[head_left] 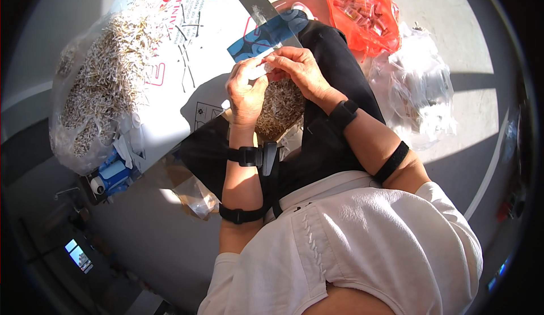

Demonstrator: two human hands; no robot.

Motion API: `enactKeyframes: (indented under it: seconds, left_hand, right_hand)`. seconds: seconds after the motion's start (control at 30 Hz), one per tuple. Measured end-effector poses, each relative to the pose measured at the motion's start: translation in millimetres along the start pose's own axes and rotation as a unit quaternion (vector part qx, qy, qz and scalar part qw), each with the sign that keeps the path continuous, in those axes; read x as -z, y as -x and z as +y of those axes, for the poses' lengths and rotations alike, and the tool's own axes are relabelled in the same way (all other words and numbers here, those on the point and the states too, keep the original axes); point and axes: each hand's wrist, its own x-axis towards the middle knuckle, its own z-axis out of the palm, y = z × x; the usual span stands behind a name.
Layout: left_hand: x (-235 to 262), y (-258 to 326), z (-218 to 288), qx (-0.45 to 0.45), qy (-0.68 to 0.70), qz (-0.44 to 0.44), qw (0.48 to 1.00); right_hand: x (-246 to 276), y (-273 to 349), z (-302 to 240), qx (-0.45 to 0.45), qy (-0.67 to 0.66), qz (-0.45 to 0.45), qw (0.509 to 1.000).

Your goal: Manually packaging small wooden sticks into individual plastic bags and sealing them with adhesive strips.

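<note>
Grip closed on white piece [264, 69], left hand [247, 93] and right hand [301, 72] pinching it at upper centre of frame, above stick heap [281, 109]; light, even pressure from both sides and small movements probably serve best, to avoid crumpling or slipping.

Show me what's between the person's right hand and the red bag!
In the head view, one black trouser leg lies between the right hand and the red bag.
</note>
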Motion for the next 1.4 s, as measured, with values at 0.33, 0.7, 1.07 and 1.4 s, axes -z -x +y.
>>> enactKeyframes:
  seconds: [0.33, 0.7, 1.07, 1.4]
  left_hand:
    - [3, -8, 29, -0.051, 0.000, 0.051, 0.997]
    - [11, -7, 57, -0.111, -0.033, 0.019, 0.993]
    - [15, 6, 62, -0.058, -0.029, 0.058, 0.996]
    - [27, 12, 51, 0.152, 0.405, 0.134, 0.892]
  right_hand:
    - [0, 3, -11, -0.008, 0.002, 0.100, 0.995]
    - [-2, 3, -2, 0.009, 0.019, -0.050, 0.999]
    - [-1, 6, -4, 0.014, -0.005, -0.066, 0.998]
    - [-20, 17, -27, 0.035, -0.011, -0.069, 0.997]
